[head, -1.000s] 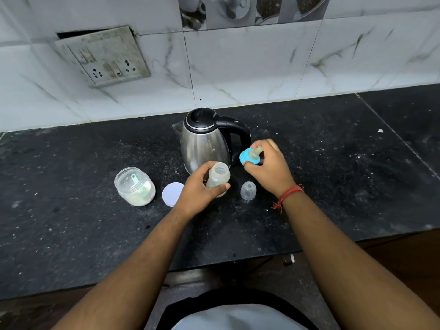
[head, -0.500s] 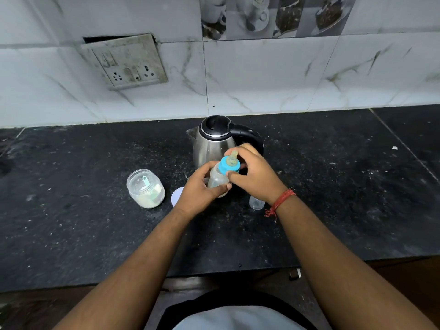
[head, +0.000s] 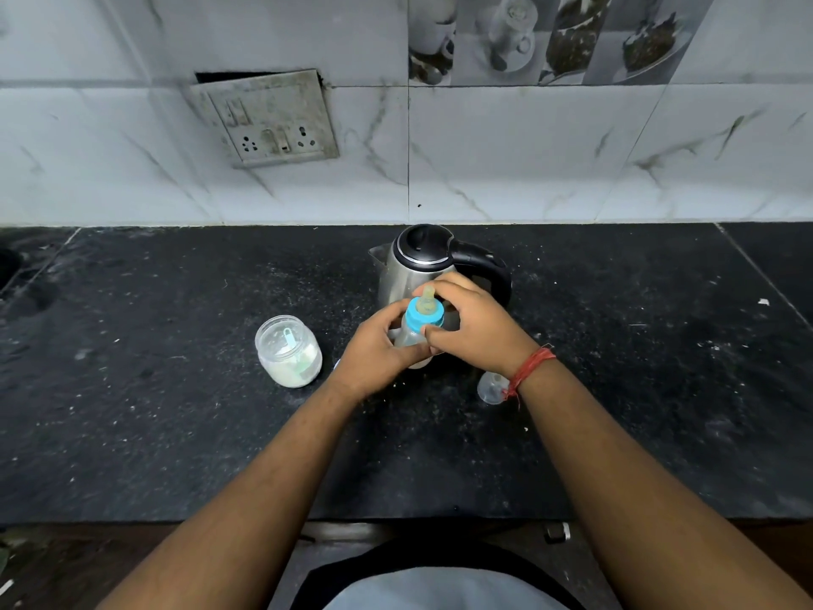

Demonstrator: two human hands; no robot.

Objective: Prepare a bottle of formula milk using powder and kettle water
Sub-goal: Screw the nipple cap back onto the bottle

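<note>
A small clear baby bottle point(head: 410, 337) with milky liquid stands in front of the steel kettle point(head: 418, 266). My left hand point(head: 378, 350) grips the bottle's body. A blue teat collar point(head: 423, 313) with a pale teat sits on the bottle's neck, and my right hand point(head: 477, 328) holds that collar with thumb and fingers curled round it. The open powder jar point(head: 289, 350), with white powder and a green scoop inside, stands to the left on the black counter point(head: 176, 411).
A clear dome cap point(head: 492, 387) lies on the counter just under my right wrist. A sliver of the jar's white lid point(head: 336, 365) shows behind my left wrist. A switch and socket plate point(head: 268, 118) is on the tiled wall. The counter's front edge runs below my forearms.
My right hand brought the blue teat collar from beside the kettle handle onto the bottle's neck. It now holds the collar there. The view has tilted up a little.
</note>
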